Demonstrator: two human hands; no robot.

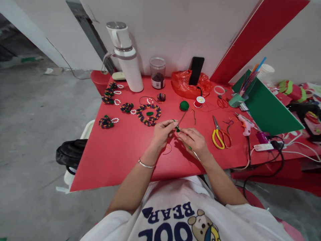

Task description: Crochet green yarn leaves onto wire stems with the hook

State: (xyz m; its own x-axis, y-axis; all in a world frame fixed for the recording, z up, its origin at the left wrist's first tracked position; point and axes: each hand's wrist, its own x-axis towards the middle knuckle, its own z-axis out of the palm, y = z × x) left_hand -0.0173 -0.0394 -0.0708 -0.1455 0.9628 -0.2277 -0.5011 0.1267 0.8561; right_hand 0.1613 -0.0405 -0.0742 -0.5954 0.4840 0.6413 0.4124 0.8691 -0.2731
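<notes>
My left hand (162, 131) pinches a small dark green piece of crochet (178, 129) over the front middle of the table. Closed around a thin crochet hook (197, 156) is my right hand (197, 141); the hook's silver end sticks out below the palm, and its tip is hidden at the green piece. Both sets of fingertips nearly meet there. A green yarn ball (184, 106) lies just beyond the hands. To the left rest a braided multicoloured yarn ring (141, 108), a small green oval (149, 113) inside it, and several yarn flowers (106, 122) with white bead loops.
Scissors with yellow and orange handles (218, 140) and a pink glue gun (247, 125) lie at right, near a power strip (264, 147) with cables. Behind stand a white bottle (130, 72), a clear jar (157, 72) and a phone (196, 70) on a red bag (179, 83).
</notes>
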